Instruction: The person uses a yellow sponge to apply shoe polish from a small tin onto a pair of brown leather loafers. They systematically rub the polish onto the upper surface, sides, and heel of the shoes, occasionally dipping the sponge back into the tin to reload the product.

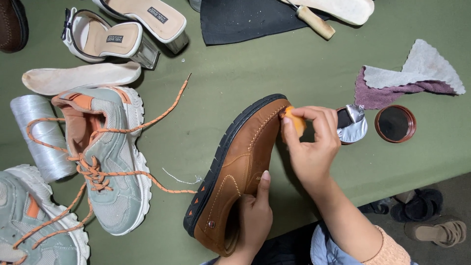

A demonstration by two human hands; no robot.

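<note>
While the left hand [254, 216] grips the brown shoe [235, 169] at its heel opening, thumb up along the side, the shoe lies tilted on its edge near the middle of the green desk [235, 73], dark sole turned to the left. The right hand [311, 147] is closed around a small orange sponge [294, 122], pinching it against the toe. From where I stand, the hold looks one-sided: press too hard at the toe and the shoe could roll or slide out of that heel grip. Just right of the sponge sits an open tin of dark polish [395, 123] with its foil-lined lid [352, 128] touching the knuckles, so a careless wrist might tip the lid or smear polish on the desk. A grey and purple cloth [412, 78] lies beyond. Well to the left, the grey sneaker [110, 157] trails orange laces [157, 115] toward the brown shoe, and these could snag it.
</note>
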